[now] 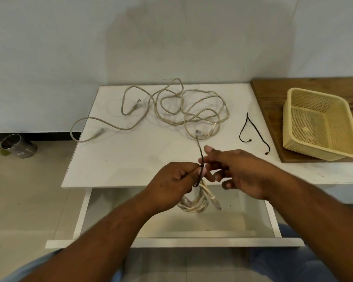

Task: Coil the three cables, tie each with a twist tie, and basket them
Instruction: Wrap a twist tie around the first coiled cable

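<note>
My left hand (174, 181) grips a coiled beige cable (196, 203) that hangs below it over the open drawer. A black twist tie (200, 159) wraps the top of the coil and one end sticks upward. My right hand (236, 171) pinches the tie at the coil with thumb and forefinger, its other fingers spread. Two loose beige cables (177, 106) lie tangled across the back of the white table (114, 159). Two more black twist ties (251, 129) lie at the table's right. The yellow mesh basket (293, 139) stands empty on a wooden board.
The white drawer (171, 241) under the table is pulled out toward me. The wooden board (273, 92) lies at the right, against the wall. A metal tin (18, 146) lies on the floor at the left. One cable loop hangs off the table's left edge.
</note>
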